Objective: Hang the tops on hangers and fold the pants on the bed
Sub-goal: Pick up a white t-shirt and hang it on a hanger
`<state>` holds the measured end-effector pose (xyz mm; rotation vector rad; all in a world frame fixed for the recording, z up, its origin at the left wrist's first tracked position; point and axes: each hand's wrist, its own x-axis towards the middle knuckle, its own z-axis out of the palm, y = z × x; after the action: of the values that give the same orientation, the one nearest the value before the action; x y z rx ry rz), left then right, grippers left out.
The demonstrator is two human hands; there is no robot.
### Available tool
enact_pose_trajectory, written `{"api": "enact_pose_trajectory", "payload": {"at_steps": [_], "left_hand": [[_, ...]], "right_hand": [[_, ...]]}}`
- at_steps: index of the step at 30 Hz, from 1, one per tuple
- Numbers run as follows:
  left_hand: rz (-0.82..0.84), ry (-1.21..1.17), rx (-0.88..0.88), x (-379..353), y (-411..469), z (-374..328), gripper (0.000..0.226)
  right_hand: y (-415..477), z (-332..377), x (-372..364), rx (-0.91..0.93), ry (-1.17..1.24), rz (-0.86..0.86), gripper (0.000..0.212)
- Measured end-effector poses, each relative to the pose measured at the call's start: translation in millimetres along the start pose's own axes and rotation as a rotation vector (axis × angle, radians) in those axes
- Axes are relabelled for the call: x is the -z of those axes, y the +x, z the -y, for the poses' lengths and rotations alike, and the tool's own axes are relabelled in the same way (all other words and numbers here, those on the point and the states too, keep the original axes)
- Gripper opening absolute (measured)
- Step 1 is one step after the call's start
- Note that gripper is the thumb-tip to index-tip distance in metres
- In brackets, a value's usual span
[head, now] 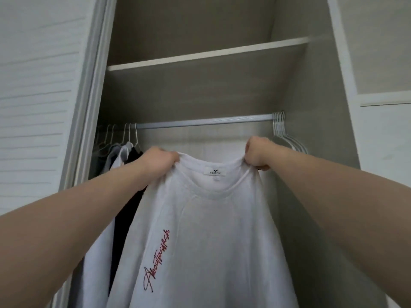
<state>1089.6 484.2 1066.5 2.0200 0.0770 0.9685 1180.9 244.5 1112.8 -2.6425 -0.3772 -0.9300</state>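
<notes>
Shirt raised at the open wardrobe: your left grip (163, 157) and right grip (258, 152) each pinch a bunched shoulder of the white top (200, 230), fingers curled tight into the cloth and the neckline stretched between them. The top hangs in the air just in front of and below the rail (204, 122), its hem out of frame.

No hanger hook shows at the collar, so the step in hand looks like hanging this top, with the hanger not yet in. The next move likely calls for freeing one grip to draw one of the empty hangers (287, 134) bunched at the rail's right end, just behind your right grip. You would then feed it through the neck without overstretching the ribbing.

The fabric reads as a soft, fairly thick knit, limp and apt to slip off thin wire shoulders. Red script is stitched slantwise down the chest, and a small woven label sits inside the collar. The rail is a smooth, pale metal bar. Hung tops (124, 156) in grey, white and black crowd its left end, beneath a flat shelf (206, 54).
</notes>
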Motion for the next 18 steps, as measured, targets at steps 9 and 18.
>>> {"api": "enact_pose_trajectory", "payload": {"at_steps": [9, 18], "left_hand": [[-0.070, 0.040, -0.186, -78.5, 58.5, -36.6, 0.033], [0.006, 0.126, -0.229, -121.9, 84.8, -35.5, 0.038]], "right_hand": [[60.7, -55.4, -1.2, 0.135, -0.622, -0.512, 0.036], [78.0, -96.1, -2.7, -0.013, -0.980, -0.421, 0.038]]}}
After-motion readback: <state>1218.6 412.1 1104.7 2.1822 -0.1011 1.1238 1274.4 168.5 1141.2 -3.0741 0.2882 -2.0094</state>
